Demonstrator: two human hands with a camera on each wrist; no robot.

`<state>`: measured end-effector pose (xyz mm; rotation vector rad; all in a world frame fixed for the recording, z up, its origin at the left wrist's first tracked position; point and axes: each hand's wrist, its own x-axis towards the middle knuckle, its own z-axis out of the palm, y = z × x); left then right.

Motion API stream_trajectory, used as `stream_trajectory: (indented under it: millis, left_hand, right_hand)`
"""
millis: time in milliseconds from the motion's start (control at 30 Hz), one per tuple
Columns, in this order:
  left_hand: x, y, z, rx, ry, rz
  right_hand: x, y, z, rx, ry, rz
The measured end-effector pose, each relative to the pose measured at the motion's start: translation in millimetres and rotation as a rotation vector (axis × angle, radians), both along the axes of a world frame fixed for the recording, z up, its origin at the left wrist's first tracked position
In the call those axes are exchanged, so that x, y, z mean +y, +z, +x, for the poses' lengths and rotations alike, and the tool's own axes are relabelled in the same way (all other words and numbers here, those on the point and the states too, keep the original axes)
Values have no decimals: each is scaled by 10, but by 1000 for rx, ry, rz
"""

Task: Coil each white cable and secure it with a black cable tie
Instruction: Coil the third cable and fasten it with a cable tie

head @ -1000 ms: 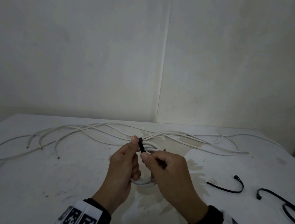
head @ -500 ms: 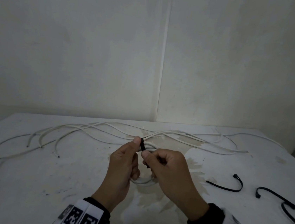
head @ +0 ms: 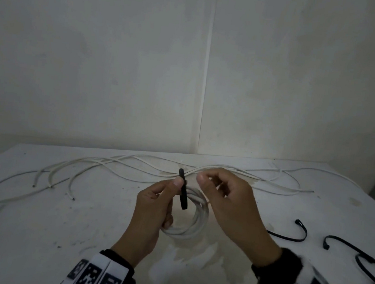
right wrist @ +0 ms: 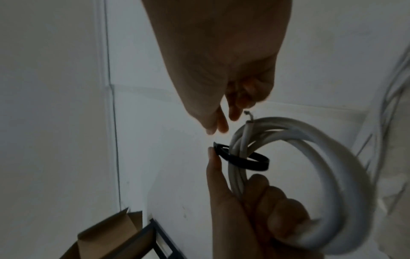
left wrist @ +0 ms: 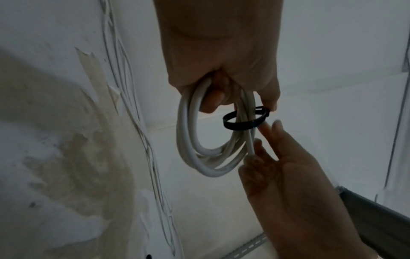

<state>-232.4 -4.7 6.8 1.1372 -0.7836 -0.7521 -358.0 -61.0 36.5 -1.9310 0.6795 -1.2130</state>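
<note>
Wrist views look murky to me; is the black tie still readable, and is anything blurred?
Left wrist: dim, hands backlit, black tie crisp around the coil. Right wrist: darker, coil's outer loops smeared. Head: dim, right hand slightly blurred.

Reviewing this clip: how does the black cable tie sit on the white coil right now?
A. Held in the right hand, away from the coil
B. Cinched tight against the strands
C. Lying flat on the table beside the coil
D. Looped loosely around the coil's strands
D: the black cable tie rings the white coil with clear gaps, steadied by the left hand.
</note>
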Motion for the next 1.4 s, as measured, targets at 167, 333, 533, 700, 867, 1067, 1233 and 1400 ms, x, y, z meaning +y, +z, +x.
stream_trajectory:
  millis: [167, 333, 533, 700, 867, 1067, 1233, 1400]
  left_hand:
    - [44, 16, -55, -96, -52, 58]
    - [42, 39, -121, -147, -38, 78]
    - [38, 72, -186, -120, -42, 78]
    - [59, 31, -204, -40, -40, 68]
    - [42, 81, -233, -15, -32, 76]
    - [11, 140, -255, -65, -36, 88]
    - [10, 192, -255, -58, -30, 89]
    - [48, 133, -209, -94, -13, 96]
  right_hand:
    - [-85, 72, 38, 152, 226, 97]
    - [-113, 128, 52, 83, 99, 39]
    - [-186, 254, 48, -45, 130, 172]
    - [-146, 155, 47, 31, 181, 139]
    - [-126, 130, 56, 5, 53, -39]
    - [-123, 232, 78, -21, -32, -110]
    - [-155, 269, 151, -38, -100, -114]
    - [-159, 216, 180, -29, -51, -34]
